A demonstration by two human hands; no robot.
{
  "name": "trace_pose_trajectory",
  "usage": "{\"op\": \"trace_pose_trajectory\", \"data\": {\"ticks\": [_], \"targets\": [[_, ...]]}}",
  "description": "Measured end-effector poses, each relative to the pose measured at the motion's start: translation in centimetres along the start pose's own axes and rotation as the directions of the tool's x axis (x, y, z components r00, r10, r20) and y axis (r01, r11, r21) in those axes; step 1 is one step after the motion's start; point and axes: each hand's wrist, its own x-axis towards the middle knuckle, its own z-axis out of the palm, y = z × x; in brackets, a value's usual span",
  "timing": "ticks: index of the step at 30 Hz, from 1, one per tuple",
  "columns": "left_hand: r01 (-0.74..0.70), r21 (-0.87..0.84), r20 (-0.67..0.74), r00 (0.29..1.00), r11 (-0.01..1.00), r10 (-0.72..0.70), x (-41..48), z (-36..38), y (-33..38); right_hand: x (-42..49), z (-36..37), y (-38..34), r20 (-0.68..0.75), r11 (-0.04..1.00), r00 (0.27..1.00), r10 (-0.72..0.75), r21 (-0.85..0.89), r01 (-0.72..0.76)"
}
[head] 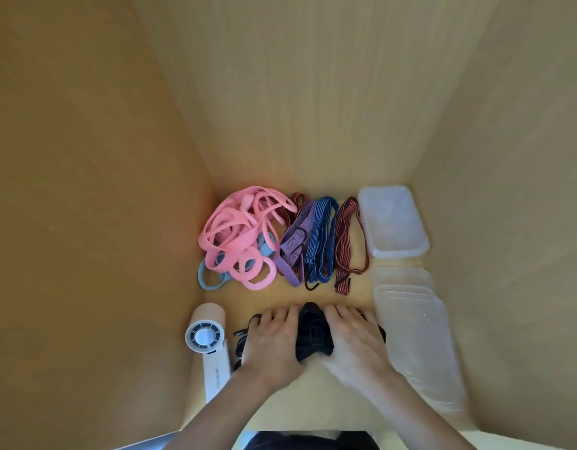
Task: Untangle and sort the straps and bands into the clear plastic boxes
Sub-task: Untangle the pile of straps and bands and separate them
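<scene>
1. The fingers (274,315) of my left hand (270,339) curl over the left part of the black strap bundle (313,332). The right hand (355,342) grips its right part, with the thumbs close together.
2. The bundle lies on the bench (280,295) at 6 o'clock. Loose loops trail toward 9 o'clock, just beside the white handheld fan (204,339).
3. I judge that pulling the hands apart hard would tighten any knot, and the trailing loops could snag the fan and drag it.
4. The stacked clear plastic boxes (417,336) at 3 o'clock sit just beside my right wrist, so a wide pull could knock them.
5. At 12 o'clock lie the tangled pink bands (238,235) and the striped hooked straps (319,241). An upturned clear box (392,222) sits at 1 o'clock.
</scene>
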Motion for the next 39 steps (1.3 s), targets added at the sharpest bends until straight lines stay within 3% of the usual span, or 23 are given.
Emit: {"op": "trace_pose_trajectory", "data": {"ticks": [3,9,17,23,29,37,39], "targets": [[0.004,0.007,-0.036,0.999,1.0,-0.004,0.7,-0.2,-0.1,0.8,-0.8,-0.6,0.076,0.999,0.997,0.032,-0.016,-0.031],[-0.038,0.066,-0.128,0.991,0.997,0.046,3.0,-1.0,-0.8,2.3,-1.7,-1.1,0.041,0.994,0.993,0.108,-0.001,-0.108],[-0.124,0.193,-0.307,0.934,0.973,0.18,7.4,-1.3,-3.1,6.5,-1.0,0.2,-0.041,0.999,0.999,0.019,-0.048,-0.021],[-0.144,0.251,-0.294,0.931,0.957,0.218,9.4,-2.0,-4.2,8.7,-0.4,0.7,-0.119,0.997,0.993,-0.02,-0.076,0.011],[-0.132,0.11,-0.228,0.961,0.985,0.154,8.6,-2.0,-3.8,8.9,-0.5,1.2,-0.103,0.997,0.994,-0.039,-0.069,0.032],[-0.103,-0.02,-0.246,0.965,0.994,0.095,6.6,-2.7,-3.3,6.8,-1.8,0.9,-0.008,0.999,0.999,0.037,-0.012,-0.037],[-0.095,-0.082,-0.265,0.962,0.992,0.071,5.8,-2.8,-2.9,5.7,-2.7,1.2,-0.063,0.998,0.998,0.028,0.051,-0.024]]}}
